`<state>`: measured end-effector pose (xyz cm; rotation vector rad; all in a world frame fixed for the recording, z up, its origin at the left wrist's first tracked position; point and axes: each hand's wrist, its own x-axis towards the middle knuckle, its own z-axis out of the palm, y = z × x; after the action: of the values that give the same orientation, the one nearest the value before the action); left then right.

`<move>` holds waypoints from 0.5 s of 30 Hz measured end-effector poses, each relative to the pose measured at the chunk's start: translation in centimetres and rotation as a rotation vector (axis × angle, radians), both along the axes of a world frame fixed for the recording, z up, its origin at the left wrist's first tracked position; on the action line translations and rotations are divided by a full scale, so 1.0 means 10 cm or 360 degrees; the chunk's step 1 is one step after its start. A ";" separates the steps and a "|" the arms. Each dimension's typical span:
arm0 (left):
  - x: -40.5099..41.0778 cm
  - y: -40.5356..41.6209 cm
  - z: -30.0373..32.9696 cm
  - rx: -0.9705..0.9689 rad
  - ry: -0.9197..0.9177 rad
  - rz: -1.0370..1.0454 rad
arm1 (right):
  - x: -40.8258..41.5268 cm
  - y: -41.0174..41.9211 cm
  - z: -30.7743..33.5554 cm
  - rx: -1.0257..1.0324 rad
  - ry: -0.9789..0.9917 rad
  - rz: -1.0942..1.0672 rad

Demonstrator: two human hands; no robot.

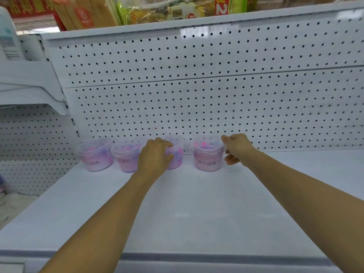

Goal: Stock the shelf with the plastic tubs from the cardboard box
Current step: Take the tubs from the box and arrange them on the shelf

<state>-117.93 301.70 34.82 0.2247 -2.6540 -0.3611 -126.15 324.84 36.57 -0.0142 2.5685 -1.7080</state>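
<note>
Tubs are sitting in a row at the back of a white shelf (187,203), four of them, right against the pegboard (197,95) behind. Each is a clear plastic tub with a lid, filled with pink, purple and blue beads and printed with red characters on the front.

Both arms are reaching forward over the shelf. The left hand (154,155) is lying over the third tub (176,154), fingers curled across its lid and front so that most of the tub is hiding behind the hand; it is gripping this tub. Just to the left of that grip, the second tub (126,157) is standing almost touching the wrist, and the first tub (96,155) is standing beside it, further left, the two nearly touching each other.

The right hand (237,149) is reaching at the right side of the fourth tub (208,156). Its upper fingers are touching the tub's rim while the lower fingers are curling below beside the wall. Whether it is really pinching the tub or only touching it, I cannot tell. This tub is standing upright, with a small gap between it and the tub under the left hand.

Above the grips, an upper shelf edge is carrying bagged goods (157,10) in yellow and green wrapping. Far left of the left hand, a neighbouring shelf unit (29,81) is showing white ledges. The cardboard box is not showing in this view.
</note>
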 end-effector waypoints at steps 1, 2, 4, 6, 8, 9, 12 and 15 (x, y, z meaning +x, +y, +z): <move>0.02 0.00 0.01 -0.0012 -0.0016 -0.0021 | 0.04 0.02 0.00 0.0125 0.0037 0.0023; 0.05 0.01 0.01 -0.0036 -0.0015 -0.0047 | 0.10 0.05 -0.01 0.0245 0.0096 0.0044; 0.15 0.05 -0.01 -0.0083 0.0024 -0.0088 | 0.23 0.11 -0.02 0.0378 0.0226 0.0088; 0.29 0.13 -0.05 -0.0105 0.0077 -0.0130 | 0.43 0.18 -0.04 0.0437 0.0367 0.0155; 0.47 0.23 -0.10 -0.0107 0.0149 -0.0197 | 0.70 0.26 -0.08 0.0571 0.0548 0.0207; 0.58 0.29 -0.12 -0.0122 0.0203 -0.0239 | 0.86 0.31 -0.10 0.0657 0.0657 0.0209; 0.96 0.50 -0.16 -0.0198 0.0379 -0.0325 | 1.40 0.46 -0.19 0.0877 0.1012 0.0139; 1.37 0.73 -0.22 -0.0238 0.0454 -0.0397 | 1.96 0.63 -0.34 0.0820 0.1148 0.0045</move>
<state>-104.25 309.03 32.61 -0.1935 -2.4134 -0.2497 -106.53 331.11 33.16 -0.7637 3.4054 -1.1002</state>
